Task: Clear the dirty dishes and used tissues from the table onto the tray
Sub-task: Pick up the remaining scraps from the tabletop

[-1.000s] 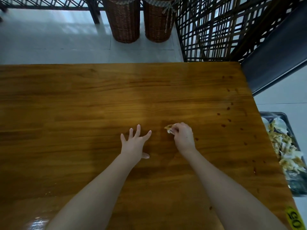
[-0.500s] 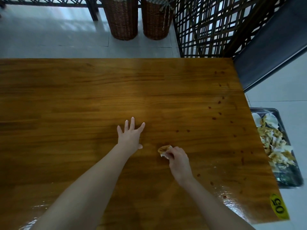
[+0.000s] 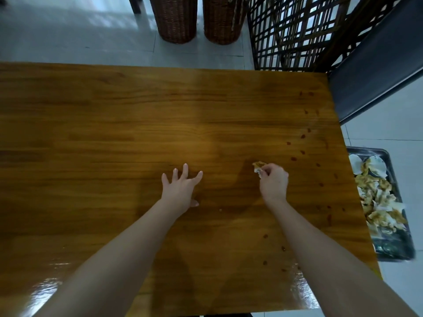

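Left hand [image 3: 180, 188] lies flat on the desk [image 3: 114, 122], palm down, fingers straight & spread wide, thumb out to the side, holding nothing. It sits approx mid-width, nearer the near edge than the far one.

Right hand [image 3: 273, 180] is beside it toward the desk's right edge, well apart from the left. Its fingers are curled, w/ thumb & fingertips pinching a small crumpled tissue [image 3: 258, 167]. The tissue sticks out of the fingers on the left/far side. Its long axis runs roughly far-to-near: brown-stained end points toward the far edge, white end toward the near edge. Can't tell whether it touches the wood or is just above it.

Dark reddish drops [image 3: 294, 159] trail down the desk's right side, from near the far right corner to the near edge.

Tray [image 3: 364, 149] is off the desk, lower down, just beside the right edge. It holds a heap of stained used tissues [image 3: 380, 209] & pale round dishes [image 3: 356, 162] at its far end.

Past the far edge: two wicker baskets [image 3: 174, 19], a dark lattice screen [image 3: 286, 30].
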Demonstrator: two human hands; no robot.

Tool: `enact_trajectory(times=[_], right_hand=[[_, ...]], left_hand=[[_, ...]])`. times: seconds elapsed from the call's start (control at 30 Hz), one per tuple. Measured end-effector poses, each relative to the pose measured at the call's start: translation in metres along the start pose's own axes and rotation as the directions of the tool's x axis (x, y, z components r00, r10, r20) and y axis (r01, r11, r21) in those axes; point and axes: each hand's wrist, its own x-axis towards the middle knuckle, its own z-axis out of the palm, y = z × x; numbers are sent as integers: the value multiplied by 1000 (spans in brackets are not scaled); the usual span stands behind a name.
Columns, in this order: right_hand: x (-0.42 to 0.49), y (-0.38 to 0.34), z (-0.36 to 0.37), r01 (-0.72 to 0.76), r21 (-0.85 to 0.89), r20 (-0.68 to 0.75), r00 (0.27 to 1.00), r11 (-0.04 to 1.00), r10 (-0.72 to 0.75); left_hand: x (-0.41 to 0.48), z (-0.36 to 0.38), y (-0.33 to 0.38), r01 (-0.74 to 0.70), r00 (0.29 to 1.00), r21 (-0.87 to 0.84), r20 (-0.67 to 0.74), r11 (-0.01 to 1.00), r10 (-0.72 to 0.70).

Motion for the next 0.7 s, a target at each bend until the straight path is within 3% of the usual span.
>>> enact_trajectory(times=[0.1, 0.23, 0.43, 0.5, 0.7], right_hand=[[-23, -12, 19, 70, 30, 46, 996, 997, -72], [-74, -21, 48, 396, 27, 147, 907, 918, -395], [-81, -10, 47, 486, 13, 216, 852, 874, -477], [-68, -6, 37, 463, 17, 196, 868, 886, -457], [-22, 19, 2, 165, 18, 60, 984, 986, -166]], left_hand=[[3, 0, 1, 29, 999, -4, 21, 1000, -29], [5, 0, 2, 36, 999, -6, 28, 999, -36], [2, 2, 0, 36, 999, -34, 8, 999, -36], [0, 2, -1, 26, 1000, -45, 1, 999, -26], [-3, 2, -1, 14, 1000, -75, -20, 997, -16]])
